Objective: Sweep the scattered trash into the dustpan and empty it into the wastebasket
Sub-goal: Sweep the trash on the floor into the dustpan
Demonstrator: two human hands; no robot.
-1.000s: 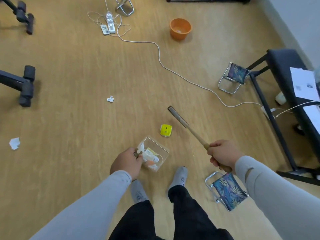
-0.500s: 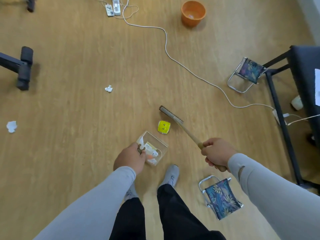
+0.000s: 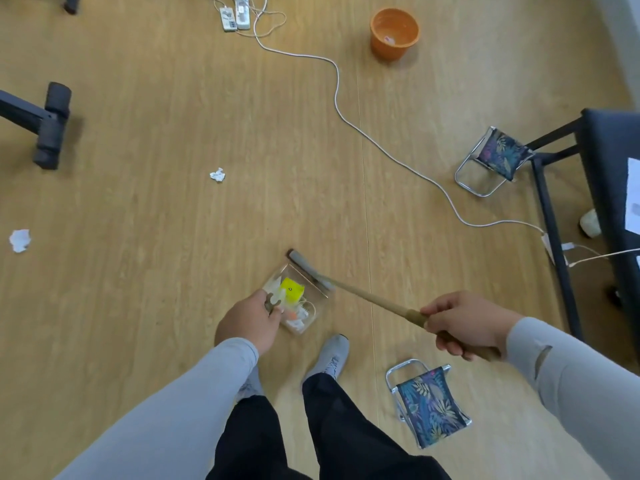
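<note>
Dustpan (image 3: 298, 299) gripped by left fingers (image 3: 273, 308), broom (image 3: 363, 296) by right, on wood floor (image 3: 138, 306).

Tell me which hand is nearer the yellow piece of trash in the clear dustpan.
Left. The left hand grips the clear dustpan right beside the yellow piece of trash; the right hand holds the wooden brush handle farther away.

No legible text, brand or number anywhere; only dark marks — too small to read — on the yellow scrap (image 3: 292, 289) inside the clear dustpan (image 3: 300, 299); faint grey print, blurred past reading, on the white sheet (image 3: 633, 199) lying on the dark table (image 3: 604, 157) at right; no lettering discernible on the white power strips (image 3: 236, 13) either.
</note>
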